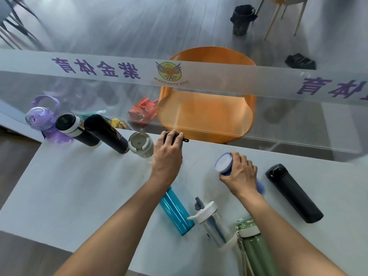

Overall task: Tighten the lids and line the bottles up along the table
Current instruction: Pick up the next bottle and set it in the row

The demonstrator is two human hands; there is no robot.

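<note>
My left hand [167, 155] grips the dark lid of a bottle [175, 136] at the far edge of the white table [79, 186], at the right end of a row. That row holds a purple bottle [42, 120], a black bottle with a white band [75, 129], a black flask [107, 134] and a white-lidded bottle [141, 144]. My right hand [241, 174] holds a blue bottle with a white lid [224, 163]. Nearer me stand a teal bottle [176, 212], a clear bottle with a white cap [212, 224], a green bottle [256, 248] and a black flask [294, 193].
A glass partition with a frosted band and purple lettering [99, 69] runs along the table's far edge. Behind it are an orange chair [207, 114], a red bag [143, 111] and a black bin [242, 19] on the grey floor.
</note>
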